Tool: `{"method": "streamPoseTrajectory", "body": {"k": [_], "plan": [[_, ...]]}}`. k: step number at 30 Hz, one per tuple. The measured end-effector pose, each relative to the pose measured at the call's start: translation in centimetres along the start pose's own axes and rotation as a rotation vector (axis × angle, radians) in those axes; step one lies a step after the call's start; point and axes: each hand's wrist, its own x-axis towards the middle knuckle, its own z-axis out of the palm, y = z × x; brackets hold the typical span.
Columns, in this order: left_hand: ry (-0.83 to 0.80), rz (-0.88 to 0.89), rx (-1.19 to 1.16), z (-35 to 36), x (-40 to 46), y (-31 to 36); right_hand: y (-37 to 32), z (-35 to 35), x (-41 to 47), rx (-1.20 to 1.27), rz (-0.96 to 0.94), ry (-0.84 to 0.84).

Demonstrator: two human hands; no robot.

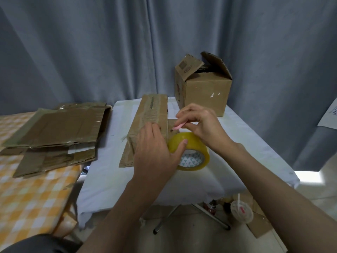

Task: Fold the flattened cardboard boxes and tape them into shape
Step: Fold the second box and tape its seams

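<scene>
A long brown cardboard box lies on the white-clothed table, folded into shape, with tape along its top seam. My left hand rests against the box's near end and grips a yellow roll of packing tape standing right beside the box. Just above the roll, my right hand pinches a small pink cutter, its tip near the box's right edge. Whether a strip of tape runs from roll to box I cannot tell.
A stack of flattened cardboard boxes lies on the orange-checked table to the left. An assembled box with open flaps stands at the white table's far right corner. On the floor under the table sit a lidded cup with a straw and cardboard scraps. Grey curtains hang behind.
</scene>
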Motion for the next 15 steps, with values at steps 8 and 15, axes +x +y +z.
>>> {"method": "streamPoseTrajectory", "body": {"k": [8,15], "plan": [[-0.004,0.009,0.026,0.0,0.1,-0.2,5.1,-0.2,-1.1,-0.299,0.672,-0.098],[0.011,0.018,0.048,-0.2,0.2,-0.3,4.3,-2.2,-0.6,-0.299,0.757,-0.428]]}}
